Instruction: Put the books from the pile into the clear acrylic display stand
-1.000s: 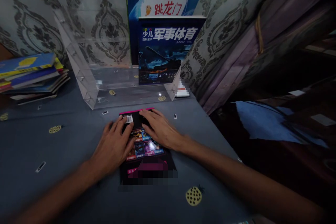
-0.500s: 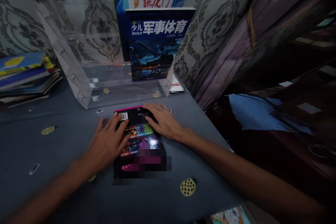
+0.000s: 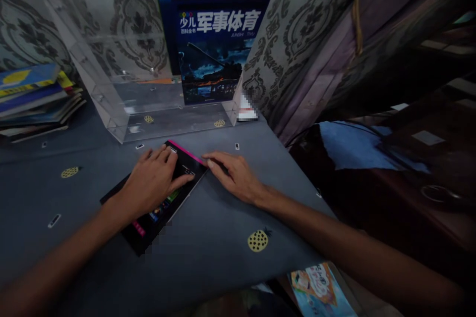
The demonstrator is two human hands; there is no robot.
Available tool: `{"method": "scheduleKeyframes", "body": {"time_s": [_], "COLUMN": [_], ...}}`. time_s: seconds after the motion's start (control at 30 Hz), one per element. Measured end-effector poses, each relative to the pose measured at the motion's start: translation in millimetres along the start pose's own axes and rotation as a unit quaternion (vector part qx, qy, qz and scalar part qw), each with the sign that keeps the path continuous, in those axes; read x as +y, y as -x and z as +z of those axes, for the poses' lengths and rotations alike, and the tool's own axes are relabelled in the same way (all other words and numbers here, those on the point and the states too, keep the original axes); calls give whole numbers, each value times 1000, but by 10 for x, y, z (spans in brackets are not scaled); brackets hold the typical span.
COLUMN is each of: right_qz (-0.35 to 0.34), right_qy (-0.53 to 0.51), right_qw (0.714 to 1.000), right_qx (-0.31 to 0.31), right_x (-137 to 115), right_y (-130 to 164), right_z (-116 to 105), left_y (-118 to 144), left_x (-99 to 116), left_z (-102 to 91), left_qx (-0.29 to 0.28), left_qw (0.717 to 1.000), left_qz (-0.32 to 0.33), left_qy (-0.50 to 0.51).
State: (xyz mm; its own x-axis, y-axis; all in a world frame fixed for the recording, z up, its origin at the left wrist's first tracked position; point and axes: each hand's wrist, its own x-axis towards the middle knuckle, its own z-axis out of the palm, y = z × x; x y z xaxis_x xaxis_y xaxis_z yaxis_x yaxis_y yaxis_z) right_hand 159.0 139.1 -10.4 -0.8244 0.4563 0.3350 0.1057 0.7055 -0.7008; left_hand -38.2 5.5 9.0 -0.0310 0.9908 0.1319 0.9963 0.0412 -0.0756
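A thin black book with a pink edge (image 3: 156,210) lies flat on the grey-blue tablecloth (image 3: 208,242), turned at an angle with its far corner toward the right. My left hand (image 3: 154,181) rests palm-down on the book's upper half, fingers spread. Fingers extended, my right hand (image 3: 232,174) lies flat on the cloth just right of the book, its fingertips touching the pink corner. Behind them a clear acrylic stand (image 3: 122,104) holds an upright dark blue book (image 3: 217,47).
A stack of books (image 3: 35,101) lies at the far left on the table. A patterned curtain (image 3: 297,34) hangs at the right past the table edge. Another picture book (image 3: 320,290) shows below the table's near right corner.
The black book has been rotated counter-clockwise under my left hand, from straight to diagonal. My right hand has slid off the cover onto the cloth at its corner.
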Motion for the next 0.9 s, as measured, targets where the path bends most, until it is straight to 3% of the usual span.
{"method": "scheduleKeyframes", "body": {"time_s": [0.17, 0.4, 0.57, 0.9], "right_qz": [-4, -8, -26, -58], "right_qy": [-19, -35, -44, -64], "right_qw": [1000, 999, 998, 996], "right_qx": [5, 19, 24, 35], "right_x": [38, 56, 66, 80], "right_y": [-22, -24, -30, -42], "right_z": [7, 9, -13, -35], "left_y": [85, 16, 10, 36], "left_x": [264, 530, 541, 460], "left_z": [-26, -185, -191, -112], "left_qx": [9, -35, -26, 73], "left_qw": [1000, 996, 995, 989], "left_qz": [18, 5, 8, 65], "left_qy": [-21, -78, -100, -115]}}
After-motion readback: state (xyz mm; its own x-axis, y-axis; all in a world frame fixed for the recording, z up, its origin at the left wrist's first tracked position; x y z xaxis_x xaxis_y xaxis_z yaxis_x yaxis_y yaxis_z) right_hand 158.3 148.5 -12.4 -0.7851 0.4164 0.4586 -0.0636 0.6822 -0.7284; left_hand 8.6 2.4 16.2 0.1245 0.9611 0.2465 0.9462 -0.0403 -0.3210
